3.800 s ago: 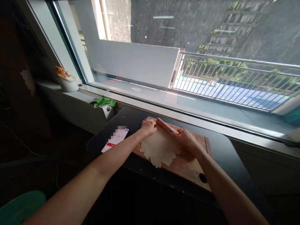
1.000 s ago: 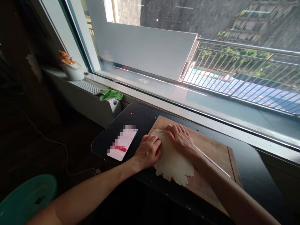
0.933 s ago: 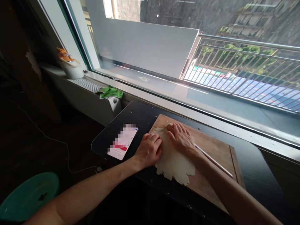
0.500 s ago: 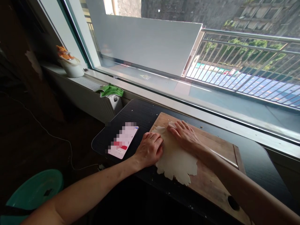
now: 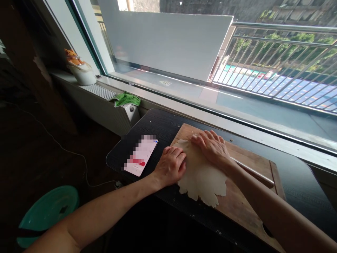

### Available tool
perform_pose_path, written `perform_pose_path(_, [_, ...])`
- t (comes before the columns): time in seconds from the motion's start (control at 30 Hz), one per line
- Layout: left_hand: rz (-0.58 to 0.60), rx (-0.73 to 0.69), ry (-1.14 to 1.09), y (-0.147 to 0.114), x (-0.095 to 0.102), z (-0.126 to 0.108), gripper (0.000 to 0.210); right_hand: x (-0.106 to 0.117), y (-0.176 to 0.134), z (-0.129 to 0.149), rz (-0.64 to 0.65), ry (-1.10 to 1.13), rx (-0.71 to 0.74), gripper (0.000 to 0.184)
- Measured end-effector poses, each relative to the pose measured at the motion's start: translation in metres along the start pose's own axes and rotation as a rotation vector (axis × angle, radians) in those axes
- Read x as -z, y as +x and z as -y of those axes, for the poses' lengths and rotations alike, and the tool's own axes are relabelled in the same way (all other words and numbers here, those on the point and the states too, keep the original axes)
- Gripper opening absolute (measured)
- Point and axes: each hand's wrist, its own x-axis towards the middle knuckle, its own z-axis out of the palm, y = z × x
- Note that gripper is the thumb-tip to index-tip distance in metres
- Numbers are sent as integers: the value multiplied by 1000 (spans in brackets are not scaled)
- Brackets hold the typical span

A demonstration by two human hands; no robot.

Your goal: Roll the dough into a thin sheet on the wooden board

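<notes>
A flat, pale sheet of dough (image 5: 201, 179) with a ragged edge lies on a wooden board (image 5: 244, 202). At its left edge, my left hand (image 5: 172, 164) is closed, with the fingers curled around the dough's rim; the fingertips are hidden. My right hand (image 5: 212, 147) rests on the far part of the dough, fingers a little bent and slightly apart, palm down. A thin metal rod (image 5: 254, 172) lies on the board to the right, its near end partly behind my right forearm.
The board sits on a black table (image 5: 147, 123). Left of the board is a phone (image 5: 140, 160) with its screen lit. A green cloth (image 5: 127, 99) lies on a radiator (image 5: 105, 109) under the window, beside a white bucket (image 5: 84, 74). A green basin (image 5: 50, 209) stands low at left.
My right hand has moved slightly rightward along the dough, its fingers more bent than before. My left hand stays at the dough's left edge. The whole view has shifted a little.
</notes>
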Motion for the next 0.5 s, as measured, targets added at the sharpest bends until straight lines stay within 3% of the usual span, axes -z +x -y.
perform_pose_path(0.17, [32,13,-2,0,0,1,17,11,41,-20,-42,13,-177,59])
perform_pose_path(0.23, [35,13,-6,0,0,1,17,9,37,-16,-39,38,-182,59])
perform_pose_path(0.4, [29,15,-12,0,1,0,17,-6,5,5,-70,71,-23,56])
perform_pose_path(0.5, [32,12,-9,0,1,0,17,-3,22,-6,-94,46,-128,59])
